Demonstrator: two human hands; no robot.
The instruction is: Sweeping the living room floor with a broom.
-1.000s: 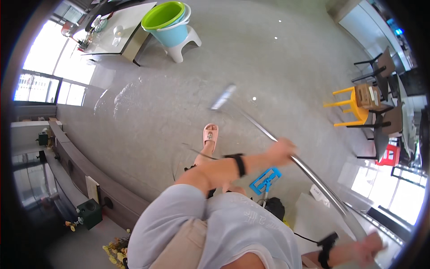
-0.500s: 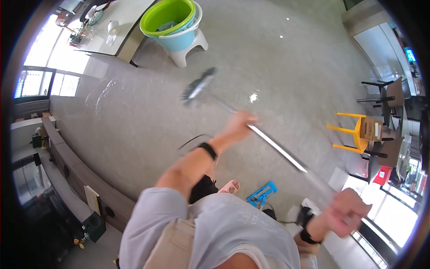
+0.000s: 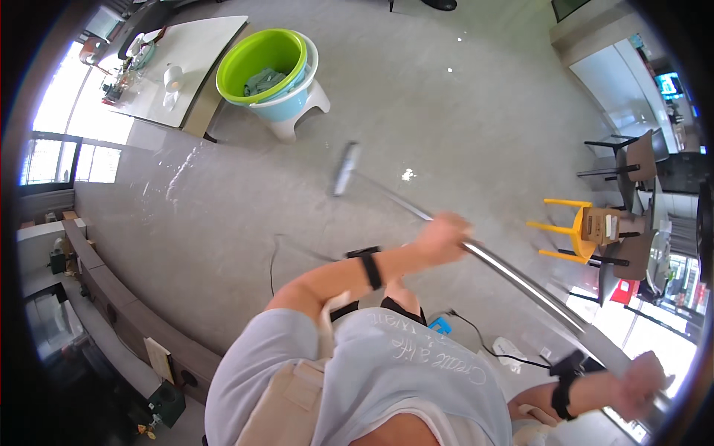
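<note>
My left hand is wrapped round the middle of a long silver mop handle, with the arm reaching across to the right. Close to the handle's upper end, my right hand is closed on it at the lower right. The handle runs diagonally up and left to a narrow mop head, smeared by motion, at the grey floor. A bright glossy patch lies on the floor to the right of the head.
A green tub holding a grey cloth sits in a light blue bucket on a white stool. Left of it stands a white table. A yellow chair bears a carton at right. Cables and a blue stand lie near my feet.
Both hands have moved right and down in the picture. The mop head has swung right and turned more upright. The tub and furniture appear shifted as my view moved.
</note>
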